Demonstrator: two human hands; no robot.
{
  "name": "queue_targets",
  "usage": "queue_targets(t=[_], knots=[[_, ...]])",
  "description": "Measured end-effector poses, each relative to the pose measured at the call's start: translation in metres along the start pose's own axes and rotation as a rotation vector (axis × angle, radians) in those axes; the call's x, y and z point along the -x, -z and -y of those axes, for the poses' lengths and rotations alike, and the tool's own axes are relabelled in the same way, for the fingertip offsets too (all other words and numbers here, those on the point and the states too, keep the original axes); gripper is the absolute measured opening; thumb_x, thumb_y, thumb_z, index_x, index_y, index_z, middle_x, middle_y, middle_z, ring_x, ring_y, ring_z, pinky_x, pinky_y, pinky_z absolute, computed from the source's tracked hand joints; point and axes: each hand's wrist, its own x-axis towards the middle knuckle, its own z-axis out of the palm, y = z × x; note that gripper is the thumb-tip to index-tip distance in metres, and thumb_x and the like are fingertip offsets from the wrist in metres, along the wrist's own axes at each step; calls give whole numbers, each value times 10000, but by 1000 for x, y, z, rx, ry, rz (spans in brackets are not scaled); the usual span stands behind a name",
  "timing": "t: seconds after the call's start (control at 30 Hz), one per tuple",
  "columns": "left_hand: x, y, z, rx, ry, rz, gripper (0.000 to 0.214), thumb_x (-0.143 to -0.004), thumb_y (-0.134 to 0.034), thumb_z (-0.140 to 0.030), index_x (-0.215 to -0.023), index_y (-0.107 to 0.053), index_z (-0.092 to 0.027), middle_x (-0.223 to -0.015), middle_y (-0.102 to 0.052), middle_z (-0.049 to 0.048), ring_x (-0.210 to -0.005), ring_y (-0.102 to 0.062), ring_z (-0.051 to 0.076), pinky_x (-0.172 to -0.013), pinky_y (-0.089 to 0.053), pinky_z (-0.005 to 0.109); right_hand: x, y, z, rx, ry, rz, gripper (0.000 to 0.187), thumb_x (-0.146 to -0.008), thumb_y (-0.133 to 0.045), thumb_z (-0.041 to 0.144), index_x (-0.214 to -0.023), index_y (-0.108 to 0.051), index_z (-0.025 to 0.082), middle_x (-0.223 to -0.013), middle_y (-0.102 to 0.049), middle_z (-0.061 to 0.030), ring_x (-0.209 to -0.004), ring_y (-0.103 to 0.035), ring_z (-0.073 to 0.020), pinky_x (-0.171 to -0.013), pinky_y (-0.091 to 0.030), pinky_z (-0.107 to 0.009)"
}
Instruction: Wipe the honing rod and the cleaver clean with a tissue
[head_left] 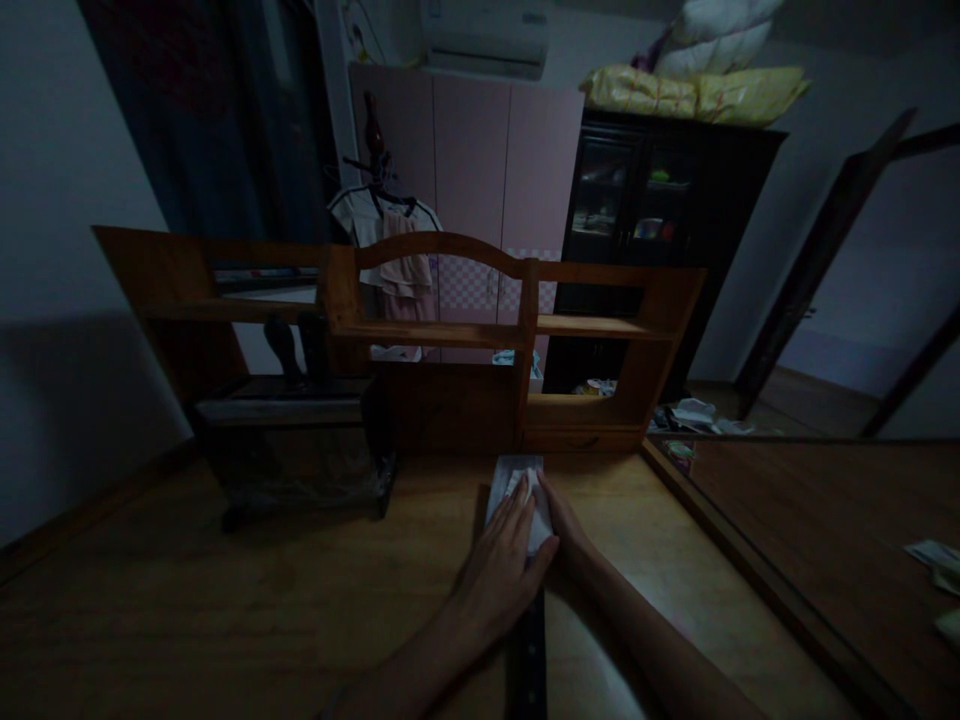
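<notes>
A knife with a broad grey blade (pixel 501 475) and a black riveted handle (pixel 534 650) lies on the wooden desk top (pixel 360 600), blade pointing away from me. Over the blade is a folded white wipe (pixel 541 525); cloth or paper, I cannot tell. My left hand (pixel 499 565) presses it from the left, fingers stretched along it and thumb across its near end. From the right, my right hand (pixel 566 530) closes on the wipe's edge, its fingertips near those of the left. The hands cover part of the blade.
A dark knife block (pixel 296 450) with black-handled knives (pixel 281 345) stands at the left. Behind lies a wooden shelf unit (pixel 442 335) with a drawer (pixel 577 440). A raised wooden edge (pixel 735 540) runs along the right. The room is dim.
</notes>
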Motion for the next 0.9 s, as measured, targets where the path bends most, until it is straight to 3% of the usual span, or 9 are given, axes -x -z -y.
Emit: queue_targets(t=[0.13,0.3,0.47,0.67,0.77,0.9], knots=[[1,-5,8,-38,71,-34,585,-967,-306,-473,-1477,-223,-199,-1542,-178,65,-1417,-145,226,-1147,-252,463,-2,-10,-3,-65,-27,25,462,-767,-606,561,-990,-697,167,-939,-736,-80,-1032,-644,-275,-917,-478,-391],[-3,-4,9,-41,76,-32,581,-967,-298,-481,-1475,-234,-207,-1536,-199,60,-1417,-151,223,-1149,-243,470,0,-11,0,-67,37,14,457,-781,-584,582,-997,-698,196,-955,-738,-67,-1041,-639,-272,-927,-471,-390],[-10,2,4,-24,29,-45,529,-979,-288,-452,-1457,-286,-228,-1526,-228,42,-1409,-191,204,-1153,-239,457,-1,-4,-1,-49,14,-4,498,-786,-554,614,-1010,-689,190,-957,-733,-74,-1015,-650,-268,-911,-478,-395],[-15,9,-2,28,-135,14,467,-990,-279,-397,-1423,-360,-243,-1498,-303,13,-1395,-238,179,-1141,-287,427,1,3,-2,-55,-5,-102,527,-745,-583,648,-971,-686,183,-946,-729,-74,-975,-664,-237,-884,-491,-352],[-13,9,-4,18,-86,-26,456,-994,-262,-379,-1404,-394,-230,-1478,-349,19,-1389,-257,175,-1140,-291,426,4,1,1,-70,-44,-13,596,-766,-520,682,-963,-694,148,-919,-732,-94,-928,-676,-252,-891,-486,-372],[-10,4,2,-22,53,-103,477,-979,-299,-425,-1385,-427,-212,-1474,-354,47,-1386,-269,210,-1139,-283,459,3,-5,3,-65,60,47,523,-787,-545,621,-1050,-681,190,-1007,-727,-65,-992,-654,-247,-935,-457,-369]])
